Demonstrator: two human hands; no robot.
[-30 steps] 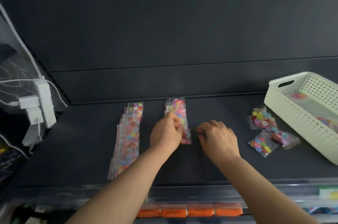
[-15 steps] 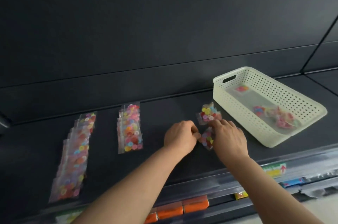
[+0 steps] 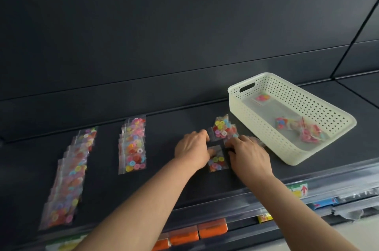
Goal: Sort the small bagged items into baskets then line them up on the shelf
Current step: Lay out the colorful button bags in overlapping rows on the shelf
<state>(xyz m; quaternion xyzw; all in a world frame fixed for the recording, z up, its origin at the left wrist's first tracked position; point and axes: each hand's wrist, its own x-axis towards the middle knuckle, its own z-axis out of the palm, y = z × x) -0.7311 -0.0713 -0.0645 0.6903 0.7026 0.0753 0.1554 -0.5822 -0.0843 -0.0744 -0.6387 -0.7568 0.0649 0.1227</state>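
Both hands have shifted from the middle bag row point(image 3: 133, 144) to loose bags just left of the white basket point(image 3: 256, 127). Left hand point(image 3: 192, 149) pinches one button bag point(image 3: 217, 161), apparently at its edge; right hand point(image 3: 249, 153) covers another, grip not determinable. A third row likely begins.

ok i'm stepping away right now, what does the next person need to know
Left hand pinches the edge of a small clear bag of coloured buttons; right hand is curled over loose bags beside it, grip unclear.
Done: a long row of bags and a shorter row lined up on the dark shelf.
Left to line up: another loose bag behind the hands, plus several in the cream perforated plastic basket.
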